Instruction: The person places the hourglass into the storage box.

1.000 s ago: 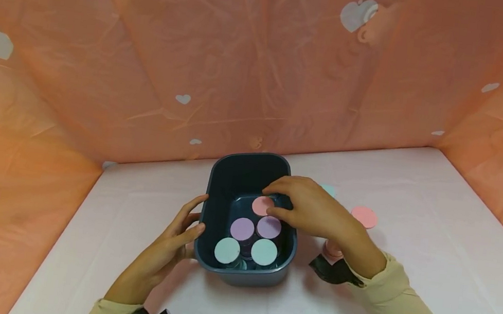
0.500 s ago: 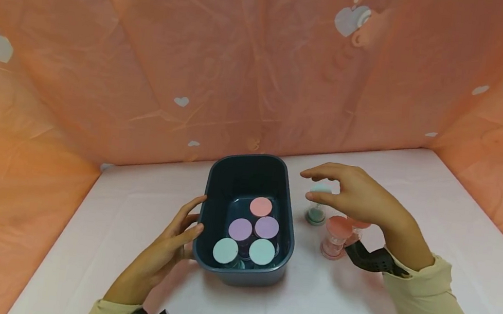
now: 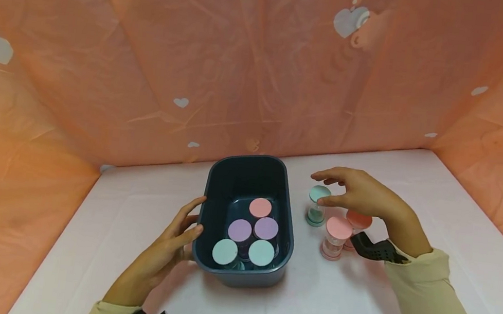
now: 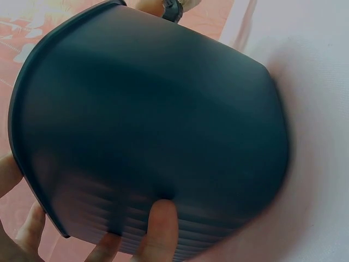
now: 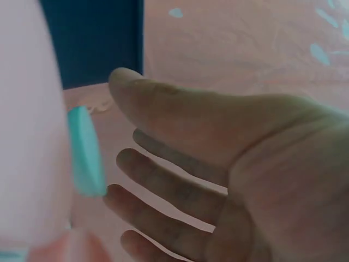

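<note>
Head view, bin: A dark blue bin (image 3: 244,280) stands on the white-covered desk (image 3: 196,311), holding five capped pieces: two pale green (image 3: 224,252) (image 3: 261,253), two purple (image 3: 240,230) (image 3: 266,228) and one pink (image 3: 260,208).
Head view, green timer: The green sand timer (image 3: 315,211) stands upright on the desk, right of the bin and apart from it.
Head view, pink timers: Two pink timers, front (image 3: 335,239) and rear (image 3: 359,221), stand close together, nearer the right wrist.
Head view, right hand: The right hand (image 3: 361,190) is spread at the green timer, grip empty, thumb overlapping its cap; contact cannot be told.
Head view, step: This looks like the reach for the green timer; the next move calls for lowering slightly and closing thumb and fingers round it, clear of the pink pair.
Head view, change: Half a second ago the right hand lay farther left, hiding more of the green cap; now that cap and both pink timers show better. The bin's contents match.
Left wrist view, left hand: Fingers (image 4: 162,226) of the left hand (image 3: 166,251) press the bin's outer wall, steadying it; the grip is not closed round anything.
Right wrist view, cap: A green cap edge sits just beyond the unclosed fingertips; the pale blur alongside is unclear.
</note>
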Tool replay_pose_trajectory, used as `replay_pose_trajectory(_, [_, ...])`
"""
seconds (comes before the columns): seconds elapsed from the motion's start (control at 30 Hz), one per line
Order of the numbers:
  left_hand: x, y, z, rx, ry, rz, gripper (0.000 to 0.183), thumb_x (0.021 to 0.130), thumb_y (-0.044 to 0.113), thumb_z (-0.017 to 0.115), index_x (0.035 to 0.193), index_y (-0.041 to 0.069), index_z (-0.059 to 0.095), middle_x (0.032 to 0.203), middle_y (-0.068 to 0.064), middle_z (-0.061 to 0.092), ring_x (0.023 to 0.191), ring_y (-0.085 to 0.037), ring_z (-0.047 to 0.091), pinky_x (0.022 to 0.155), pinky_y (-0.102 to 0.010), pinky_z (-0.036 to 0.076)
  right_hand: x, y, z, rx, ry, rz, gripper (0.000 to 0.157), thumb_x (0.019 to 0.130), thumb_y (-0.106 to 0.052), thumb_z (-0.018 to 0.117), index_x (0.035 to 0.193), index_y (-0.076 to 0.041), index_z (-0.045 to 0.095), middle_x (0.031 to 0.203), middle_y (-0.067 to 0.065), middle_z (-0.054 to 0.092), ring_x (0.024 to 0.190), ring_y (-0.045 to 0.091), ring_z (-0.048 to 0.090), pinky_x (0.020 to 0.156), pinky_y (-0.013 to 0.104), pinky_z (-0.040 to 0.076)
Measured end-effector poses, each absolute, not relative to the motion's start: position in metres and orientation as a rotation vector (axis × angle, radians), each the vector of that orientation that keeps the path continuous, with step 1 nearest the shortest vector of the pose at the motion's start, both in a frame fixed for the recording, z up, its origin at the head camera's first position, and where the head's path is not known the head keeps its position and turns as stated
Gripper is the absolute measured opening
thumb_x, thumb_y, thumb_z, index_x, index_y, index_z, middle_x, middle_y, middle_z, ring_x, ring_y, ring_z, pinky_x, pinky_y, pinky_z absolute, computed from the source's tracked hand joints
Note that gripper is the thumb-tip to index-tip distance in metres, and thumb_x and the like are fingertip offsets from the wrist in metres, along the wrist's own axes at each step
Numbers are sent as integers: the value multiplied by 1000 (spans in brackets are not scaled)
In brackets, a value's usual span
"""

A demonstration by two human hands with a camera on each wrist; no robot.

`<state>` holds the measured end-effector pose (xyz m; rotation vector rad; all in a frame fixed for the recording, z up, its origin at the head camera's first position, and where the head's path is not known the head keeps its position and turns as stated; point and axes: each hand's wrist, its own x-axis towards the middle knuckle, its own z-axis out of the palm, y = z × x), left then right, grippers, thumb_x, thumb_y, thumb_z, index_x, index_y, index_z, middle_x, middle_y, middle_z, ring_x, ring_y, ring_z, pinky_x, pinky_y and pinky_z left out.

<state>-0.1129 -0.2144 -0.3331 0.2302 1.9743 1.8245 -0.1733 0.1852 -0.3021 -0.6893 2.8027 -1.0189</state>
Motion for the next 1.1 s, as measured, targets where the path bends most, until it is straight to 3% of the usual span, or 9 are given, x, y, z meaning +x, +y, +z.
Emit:
replay_pose_trajectory(0.3, [-113,-216,-333,230,1962,1831,60,103,28,50,155,35,21,152,-18,21,124,-37,47,94,-51,49,-180,187,-313,-633,2734,-998,58,86,-30,78,138,-12,59,133,11,64,122,33,58,103,56,44])
replay_pose_trajectory(0.5, [-113,-216,-333,229,1963,1829,60,103,28,51,155,36,21,152,-18,22,126,-39,46,95,-52,48,-183,187,-319,-620,2734,-936,55,87,-29,76,138,-14,60,131,10,66,115,32,59,99,52,47])
replay_pose_trajectory(1.1, [-113,-214,-333,218,1965,1839,60,103,27,51,155,36,21,151,-18,22,132,-41,38,95,-52,48,-186,189,-323,-614,2716,-935,52,88,-28,75,135,-12,60,128,11,67,118,33,61,101,56,46])
